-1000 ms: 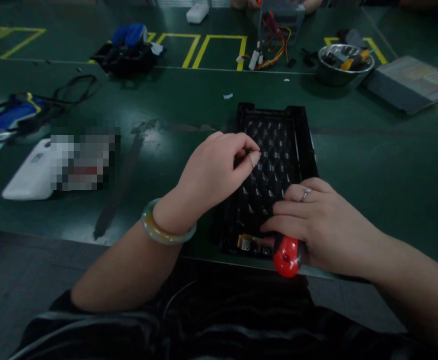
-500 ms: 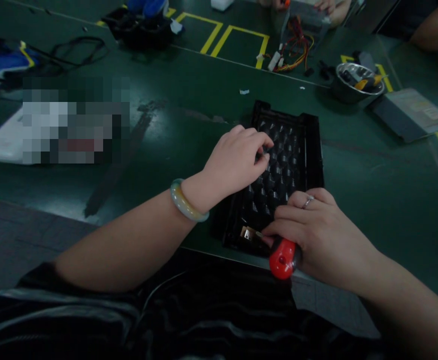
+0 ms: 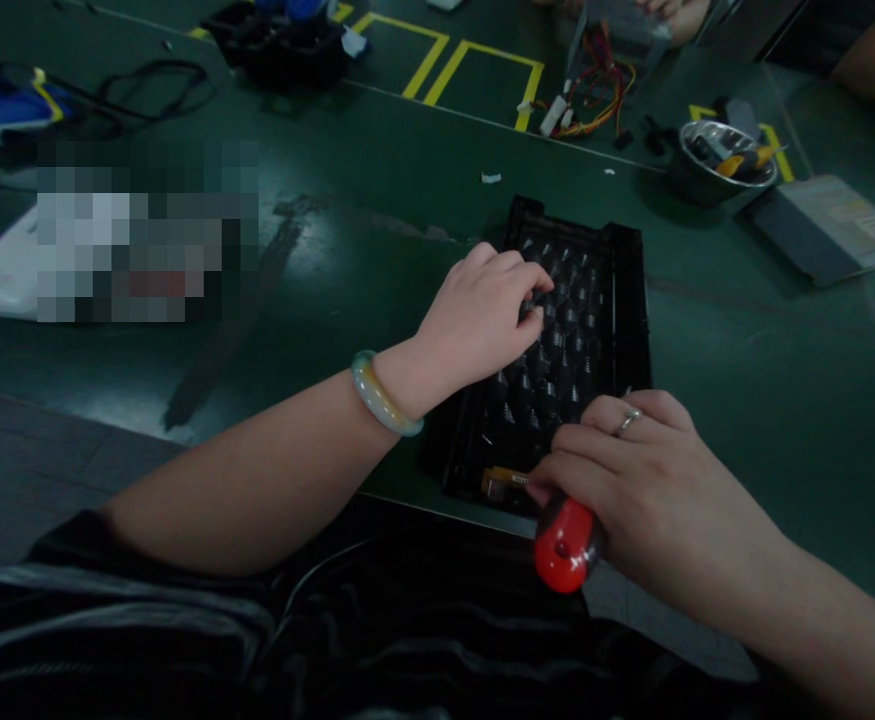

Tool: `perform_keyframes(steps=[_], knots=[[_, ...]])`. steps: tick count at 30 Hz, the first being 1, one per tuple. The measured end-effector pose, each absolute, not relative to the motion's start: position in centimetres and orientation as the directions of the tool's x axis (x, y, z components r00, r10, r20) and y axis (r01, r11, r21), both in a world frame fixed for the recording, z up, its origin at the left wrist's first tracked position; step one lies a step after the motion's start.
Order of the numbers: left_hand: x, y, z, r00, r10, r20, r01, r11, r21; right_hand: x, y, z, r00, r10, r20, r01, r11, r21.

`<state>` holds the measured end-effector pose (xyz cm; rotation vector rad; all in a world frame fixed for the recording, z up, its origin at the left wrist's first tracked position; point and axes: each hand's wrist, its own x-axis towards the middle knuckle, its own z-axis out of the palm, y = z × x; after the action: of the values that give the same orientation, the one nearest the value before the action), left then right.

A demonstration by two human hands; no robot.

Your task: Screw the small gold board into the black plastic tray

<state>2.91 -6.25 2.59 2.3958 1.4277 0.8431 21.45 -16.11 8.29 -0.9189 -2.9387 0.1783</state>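
Note:
A black tray-like plastic part (image 3: 630,290) with a patterned, glossy inner face lies in front of me. Over its middle is my left hand (image 3: 482,312), fingers loosely curled and thumb apart from the index finger; I see nothing held. My right hand (image 3: 624,470) is wrapped around a screwdriver (image 3: 566,548) with a red and dark handle, its butt toward me and its shaft hidden. At this hand's fingertips, by the tray's near end, is a small orange-brown piece with a metallic part (image 3: 501,482); whether the fingers grip it I cannot tell.
A metal bowl (image 3: 763,180) with tools and a flat grey case (image 3: 819,230) lie at the right. Beyond are coloured wires (image 3: 602,110) and another person's hand (image 3: 666,8). A black bin (image 3: 279,50) and a white object (image 3: 2,265) stand at the left.
The right hand and screwdriver handle have dropped slightly toward me. The small orange-brown piece has changed its tilt. My left hand stays over the tray.

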Motion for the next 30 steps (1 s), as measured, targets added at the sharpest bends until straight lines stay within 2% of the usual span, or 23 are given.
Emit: perform_keyframes(steps=[4,17,24,30], knots=[[2.94,-6.21,2.56,0.36,0.864,0.352,0.733,-0.496,0.467,21.22,-16.06,8.36,-0.835,0.548,0.038,0.543,0.834,-0.104],[2.96,-6.24,2.5,0.36,0.864,0.352,0.743,-0.494,0.452,21.21,-15.76,8.28,-0.829,0.559,0.016,0.55,0.82,-0.16],[3.05,-6.24,2.46,0.361,0.865,0.348,0.734,-0.493,0.466,21.0,-15.63,7.88,-0.831,0.553,0.056,0.536,0.825,-0.18],[3.03,-6.36,2.36,0.352,0.869,0.348,0.734,-0.487,0.473,21.05,-15.66,7.9,-0.832,0.554,0.038,0.542,0.825,-0.159]])
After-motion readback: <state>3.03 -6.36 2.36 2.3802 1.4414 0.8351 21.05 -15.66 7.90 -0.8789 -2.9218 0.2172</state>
